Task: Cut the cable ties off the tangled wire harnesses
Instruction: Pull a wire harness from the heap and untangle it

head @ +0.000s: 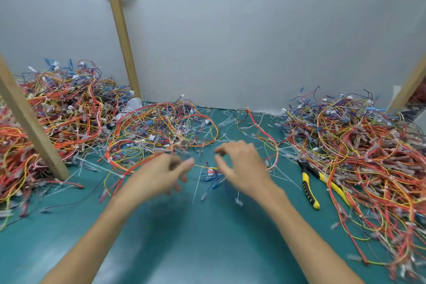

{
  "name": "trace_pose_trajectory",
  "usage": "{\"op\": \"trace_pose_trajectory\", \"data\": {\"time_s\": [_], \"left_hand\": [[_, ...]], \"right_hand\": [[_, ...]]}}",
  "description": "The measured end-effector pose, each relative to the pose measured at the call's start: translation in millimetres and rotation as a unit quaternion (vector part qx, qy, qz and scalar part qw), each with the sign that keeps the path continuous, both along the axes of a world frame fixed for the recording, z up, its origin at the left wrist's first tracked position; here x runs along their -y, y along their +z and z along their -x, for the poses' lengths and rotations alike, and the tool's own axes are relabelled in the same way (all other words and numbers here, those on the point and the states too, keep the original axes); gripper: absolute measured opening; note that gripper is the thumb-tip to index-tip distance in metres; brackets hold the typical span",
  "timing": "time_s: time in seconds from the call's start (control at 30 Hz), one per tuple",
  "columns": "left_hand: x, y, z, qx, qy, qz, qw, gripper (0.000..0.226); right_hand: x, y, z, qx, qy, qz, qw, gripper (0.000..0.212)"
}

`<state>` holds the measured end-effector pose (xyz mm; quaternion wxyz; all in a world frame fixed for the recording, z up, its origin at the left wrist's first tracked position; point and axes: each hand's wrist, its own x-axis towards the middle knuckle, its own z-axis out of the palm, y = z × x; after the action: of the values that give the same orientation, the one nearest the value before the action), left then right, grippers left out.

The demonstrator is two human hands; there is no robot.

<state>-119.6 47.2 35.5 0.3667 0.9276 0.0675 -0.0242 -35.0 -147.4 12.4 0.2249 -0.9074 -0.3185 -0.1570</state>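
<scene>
A loose harness of red, orange, yellow and blue wires (161, 127) lies in the middle of the green mat (196, 237). My left hand (159, 175) is closed around a few red wires at that harness's near edge; blur hides the exact grip. To its right, my right hand (242, 166) hovers with fingers curled and apart, empty, just above a small cluster of blue wires and connectors (212, 176). Yellow-and-black cutting pliers (310, 185) lie on the mat to the right of that hand, untouched. White cut cable ties (198, 182) are scattered around both hands.
A large tangled wire pile (60, 108) fills the left side and another wire pile (359, 152) fills the right. A slanted wooden post (30, 120) stands at the left, another wooden post (119, 30) leans on the grey wall (253, 41).
</scene>
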Motion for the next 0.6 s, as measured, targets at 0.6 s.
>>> {"op": "trace_pose_trajectory", "data": {"time_s": [0.6], "left_hand": [[-84.3, 0.2, -79.4, 0.216, 0.154, 0.218, 0.939, 0.071]], "right_hand": [[42.4, 26.6, -26.9, -0.200, 0.041, -0.324, 0.924, 0.023]]}}
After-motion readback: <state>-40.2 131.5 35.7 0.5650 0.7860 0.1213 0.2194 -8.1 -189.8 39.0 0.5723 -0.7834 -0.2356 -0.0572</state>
